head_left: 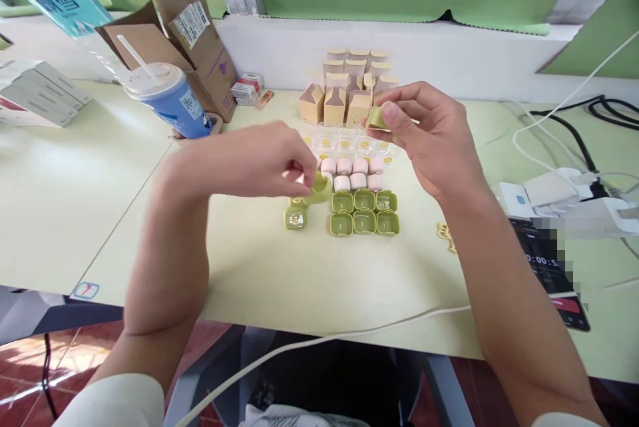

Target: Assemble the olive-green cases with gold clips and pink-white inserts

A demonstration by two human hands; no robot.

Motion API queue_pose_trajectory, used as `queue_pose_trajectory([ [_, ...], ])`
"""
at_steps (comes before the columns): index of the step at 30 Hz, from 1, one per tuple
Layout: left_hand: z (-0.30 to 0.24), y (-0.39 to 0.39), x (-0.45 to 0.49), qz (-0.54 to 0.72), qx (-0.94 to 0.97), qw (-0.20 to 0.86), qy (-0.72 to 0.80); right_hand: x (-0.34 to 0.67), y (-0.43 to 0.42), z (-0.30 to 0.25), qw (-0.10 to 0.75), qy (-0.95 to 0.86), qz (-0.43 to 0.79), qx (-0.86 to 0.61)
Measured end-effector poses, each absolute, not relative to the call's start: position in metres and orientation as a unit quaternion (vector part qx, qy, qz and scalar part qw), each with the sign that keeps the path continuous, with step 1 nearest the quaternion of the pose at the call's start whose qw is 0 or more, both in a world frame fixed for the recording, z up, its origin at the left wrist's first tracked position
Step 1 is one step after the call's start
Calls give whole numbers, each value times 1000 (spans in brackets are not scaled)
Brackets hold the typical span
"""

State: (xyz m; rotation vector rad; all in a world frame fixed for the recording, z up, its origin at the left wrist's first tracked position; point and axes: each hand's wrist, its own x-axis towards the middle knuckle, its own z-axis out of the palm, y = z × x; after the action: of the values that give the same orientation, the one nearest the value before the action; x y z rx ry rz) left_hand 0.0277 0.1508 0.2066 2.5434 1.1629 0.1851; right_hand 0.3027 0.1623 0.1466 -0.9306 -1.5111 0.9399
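Observation:
My left hand (279,157) has its fingers closed on a small green plastic piece (319,189), smeared by motion, just above the table. Raised in front of the paper boxes, my right hand (424,134) pinches another green piece (377,120) between thumb and fingers. Several open green square cases (364,222) stand in two rows below. Behind them sit rows of pale pink rounded pieces (358,181) and clear containers (344,145) with yellow marks. A green lid with a light emblem (295,218) lies under my left hand, beside another partly hidden one.
Open cream paper boxes (335,106) stand against the wall. To the left are a blue drink cup (174,104), a brown carton (210,61) and a large bottle (74,4). A yellow cut-out piece (446,236), a phone (564,281), chargers (554,189) and cables lie right.

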Motion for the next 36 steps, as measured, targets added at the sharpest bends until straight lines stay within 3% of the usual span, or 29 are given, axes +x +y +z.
queue_pose_trajectory([
  [3, 223, 157, -1, 115, 902, 141, 391, 295, 156, 145, 506, -664, 369, -407],
  [7, 224, 165, -18, 183, 875, 54, 445, 275, 145, 133, 387, -743, 368, -402],
  [15, 216, 165, -9, 200, 860, 123, 454, 250, 133, 107, 205, -863, 252, -387],
  [24, 214, 165, -2, 166, 863, 99, 467, 250, 132, 109, 180, -850, 266, -418],
  [30, 211, 166, 0, 214, 840, 175, 467, 244, 133, 93, 139, -879, 204, -407],
  [36, 216, 164, 4, 157, 856, 152, 469, 235, 129, 91, 89, -898, 140, -409],
])
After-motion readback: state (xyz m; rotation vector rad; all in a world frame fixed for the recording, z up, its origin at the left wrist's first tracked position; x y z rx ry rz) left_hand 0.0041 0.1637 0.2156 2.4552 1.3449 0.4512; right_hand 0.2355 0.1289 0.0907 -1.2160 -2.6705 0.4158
